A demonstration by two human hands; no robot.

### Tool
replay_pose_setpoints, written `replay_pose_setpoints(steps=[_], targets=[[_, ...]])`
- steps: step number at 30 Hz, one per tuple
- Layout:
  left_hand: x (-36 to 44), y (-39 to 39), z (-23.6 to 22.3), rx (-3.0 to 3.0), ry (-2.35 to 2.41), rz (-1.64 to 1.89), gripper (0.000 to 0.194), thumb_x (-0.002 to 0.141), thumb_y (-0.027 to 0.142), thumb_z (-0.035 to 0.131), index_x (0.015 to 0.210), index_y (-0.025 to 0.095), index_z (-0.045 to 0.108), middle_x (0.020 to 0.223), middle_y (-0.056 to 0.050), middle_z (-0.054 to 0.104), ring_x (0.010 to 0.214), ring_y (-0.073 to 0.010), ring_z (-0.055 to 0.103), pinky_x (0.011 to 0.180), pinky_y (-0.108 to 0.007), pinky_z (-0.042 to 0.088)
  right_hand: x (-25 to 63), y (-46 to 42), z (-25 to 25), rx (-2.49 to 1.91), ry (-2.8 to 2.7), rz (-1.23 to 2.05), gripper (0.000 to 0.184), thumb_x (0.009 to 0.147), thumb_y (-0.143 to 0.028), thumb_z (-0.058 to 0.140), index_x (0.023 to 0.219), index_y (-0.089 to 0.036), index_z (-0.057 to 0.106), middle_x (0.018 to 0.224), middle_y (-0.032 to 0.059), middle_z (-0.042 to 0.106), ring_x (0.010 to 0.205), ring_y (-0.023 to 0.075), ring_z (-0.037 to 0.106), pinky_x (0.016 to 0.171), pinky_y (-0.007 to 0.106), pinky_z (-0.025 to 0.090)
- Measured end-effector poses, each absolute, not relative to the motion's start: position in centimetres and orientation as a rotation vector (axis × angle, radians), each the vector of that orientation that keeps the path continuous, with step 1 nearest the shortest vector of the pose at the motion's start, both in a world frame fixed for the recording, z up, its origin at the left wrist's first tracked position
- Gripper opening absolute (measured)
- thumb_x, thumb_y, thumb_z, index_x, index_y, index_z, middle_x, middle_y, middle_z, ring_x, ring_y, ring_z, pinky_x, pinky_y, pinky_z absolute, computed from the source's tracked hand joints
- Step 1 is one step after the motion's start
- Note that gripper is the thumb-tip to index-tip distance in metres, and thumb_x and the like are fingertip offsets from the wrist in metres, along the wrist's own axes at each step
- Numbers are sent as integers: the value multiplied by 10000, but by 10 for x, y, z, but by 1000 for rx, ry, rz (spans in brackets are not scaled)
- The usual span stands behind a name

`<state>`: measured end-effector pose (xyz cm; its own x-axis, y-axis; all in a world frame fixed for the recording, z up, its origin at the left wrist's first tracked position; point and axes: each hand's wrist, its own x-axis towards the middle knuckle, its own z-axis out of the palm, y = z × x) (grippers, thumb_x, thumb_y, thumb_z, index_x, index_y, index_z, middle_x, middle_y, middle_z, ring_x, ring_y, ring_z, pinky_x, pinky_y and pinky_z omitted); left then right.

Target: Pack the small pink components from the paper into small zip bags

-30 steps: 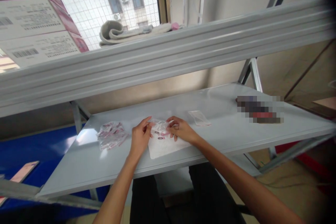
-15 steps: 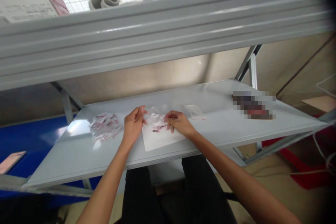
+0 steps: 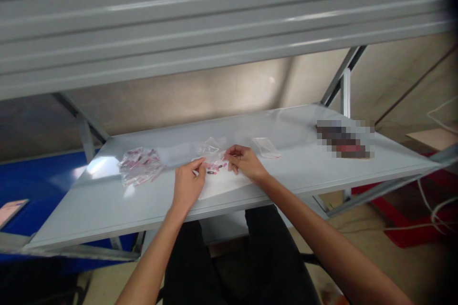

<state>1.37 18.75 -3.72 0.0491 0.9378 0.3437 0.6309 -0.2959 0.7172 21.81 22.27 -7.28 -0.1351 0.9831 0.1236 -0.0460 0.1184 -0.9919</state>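
A clear plastic bag lies between my hands, crumpled, on a white sheet. My right hand pinches the bag's right edge with thumb and forefinger. At the bag's lower left corner, my left hand has thumb and fingers drawn together on the plastic. Several small pink and dark pieces are by the bag's near edge, between the two hands; whether they lie inside it or on the sheet I cannot tell.
A larger clear bag holding pinkish items sits to the left on the grey table. To the right lies a flat clear bag, and farther right a blurred-out dark object. A grey shelf beam crosses above.
My left hand has come down from the bag's upper left side to its lower left corner. The right hand keeps its pinch. The view has tipped downward.
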Motion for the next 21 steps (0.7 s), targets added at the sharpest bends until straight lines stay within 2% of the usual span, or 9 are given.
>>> replay_pose_setpoints(steps=[3,6,9,14,18,21], targets=[[15,188,-36,1959,1586,1131,295,888,214,600,1100,159,798,958,-96,824,485,-166,588,601,-321,513,219,222,-73,-1016,-1332,1237,282,770,-429,729,806,-193,580,557,-24,636,384,88,491,398,220,391],[13,187,-35,1962,1584,1132,291,902,237,607,1109,161,797,947,-95,825,510,-177,612,625,-329,530,219,222,-72,-1017,-1331,1242,267,777,-419,728,800,-198,581,554,-27,635,386,87,488,398,219,396],[12,185,-35,1900,1557,1163,283,892,235,629,1110,169,796,980,-101,822,630,-211,700,670,-339,562,218,222,-72,-1009,-1321,1249,265,777,-417,732,793,-198,583,551,-26,639,387,87,490,395,216,398],[20,181,-38,1707,1459,1249,240,860,218,662,1043,162,806,1035,-107,815,917,-272,773,894,-408,591,217,222,-74,-1020,-1310,1238,281,763,-424,738,809,-188,592,537,-29,638,376,90,490,379,211,368],[24,181,-39,1642,1476,1280,235,858,239,672,1026,146,808,1061,-126,808,933,-290,777,939,-434,584,213,222,-74,-1020,-1309,1229,290,762,-430,736,824,-176,610,532,-21,640,365,89,481,380,212,357],[18,184,-39,1649,1460,1288,319,865,229,653,1146,136,774,1067,-127,807,942,-283,775,938,-435,584,213,222,-71,-1002,-1261,1201,312,766,-463,732,816,-180,610,549,-12,644,369,93,484,375,218,351]])
